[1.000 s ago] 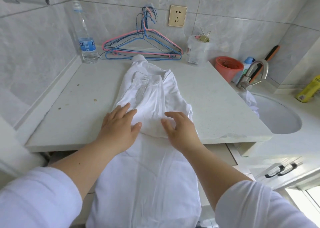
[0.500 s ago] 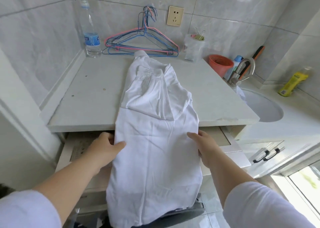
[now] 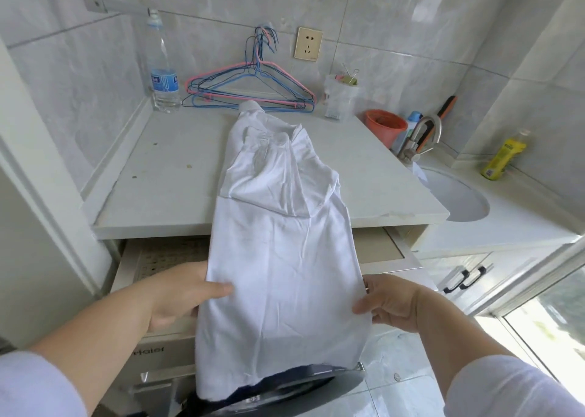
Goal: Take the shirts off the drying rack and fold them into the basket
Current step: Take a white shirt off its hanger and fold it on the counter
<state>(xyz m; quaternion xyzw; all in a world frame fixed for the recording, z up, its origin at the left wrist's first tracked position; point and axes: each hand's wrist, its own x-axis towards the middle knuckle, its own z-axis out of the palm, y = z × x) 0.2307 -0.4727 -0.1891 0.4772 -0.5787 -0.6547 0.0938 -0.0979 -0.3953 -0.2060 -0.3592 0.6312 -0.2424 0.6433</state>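
A white shirt [image 3: 281, 226] lies collar-away on the pale countertop [image 3: 171, 176], its sleeves folded in over the chest. Its lower half hangs over the front edge, down past the washing machine. My left hand [image 3: 183, 293] pinches the shirt's left side edge below the counter, thumb on top of the cloth. At the same height my right hand [image 3: 389, 302] grips the right side edge, with the fingers behind the fabric. No basket or drying rack is in view.
Pink and blue wire hangers [image 3: 250, 90] lean on the tiled back wall beside a water bottle [image 3: 163, 78]. A bag of clips [image 3: 340, 98], an orange cup [image 3: 384, 125], a tap [image 3: 422, 138] and a sink [image 3: 456, 195] lie to the right. A washing machine [image 3: 164, 363] stands under the counter.
Both hands left the folded sleeves on the counter, dropped below the front edge and took hold of the shirt's hanging sides. The view pulled back and down.
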